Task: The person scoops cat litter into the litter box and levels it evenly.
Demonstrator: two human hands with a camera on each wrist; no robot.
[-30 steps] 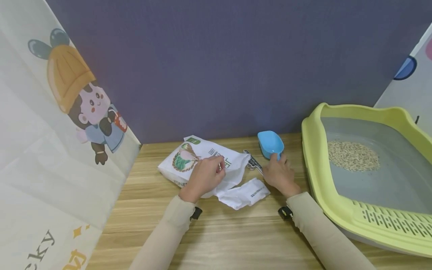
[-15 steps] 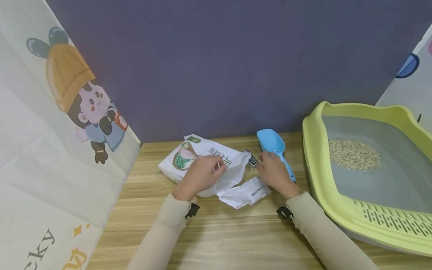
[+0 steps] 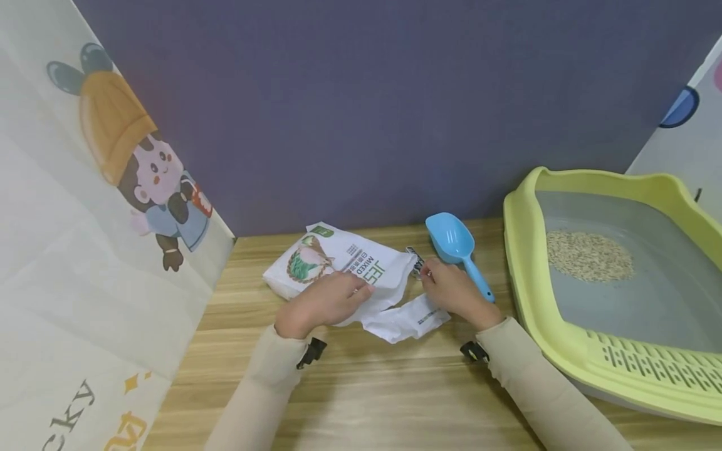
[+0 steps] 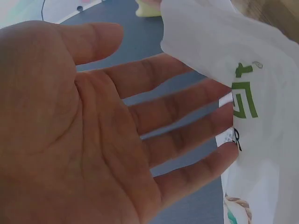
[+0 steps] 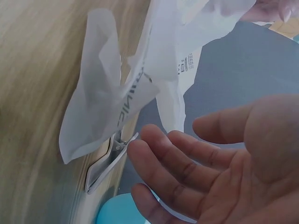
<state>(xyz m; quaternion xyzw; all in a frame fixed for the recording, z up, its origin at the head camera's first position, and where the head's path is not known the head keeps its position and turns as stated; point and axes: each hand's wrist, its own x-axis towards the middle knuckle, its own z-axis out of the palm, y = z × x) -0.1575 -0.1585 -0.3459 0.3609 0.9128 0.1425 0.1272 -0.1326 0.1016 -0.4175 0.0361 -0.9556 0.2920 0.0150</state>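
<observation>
A white printed paper bag [image 3: 366, 250] lies on its side, its torn mouth toward me and a loose flap [image 3: 407, 319] at the front. My left hand [image 3: 324, 300] reaches over the bag's near side; in the left wrist view its fingers are spread and nearly straight, fingertips at the bag's edge. Near the flap is my right hand [image 3: 455, 293], fingers loosely bent and holding nothing. Just beyond those fingertips lies a metal clip [image 5: 105, 165], partly hidden in the head view. A blue scoop [image 3: 449, 235] rests right of that hand, bowl toward the wall.
To the right stands a yellow-rimmed grey litter box [image 3: 521, 275] with a heap of pale pellets [image 3: 589, 255] inside. A dark blue wall panel [image 3: 361, 113] closes off the back of the wooden table [image 3: 372, 388]. A printed white sheet [image 3: 68, 263] hangs at the left.
My right hand has let go of the scoop's handle and moved left to the clip and the bag's flap. My left hand has shifted slightly down and left, uncovering more print.
</observation>
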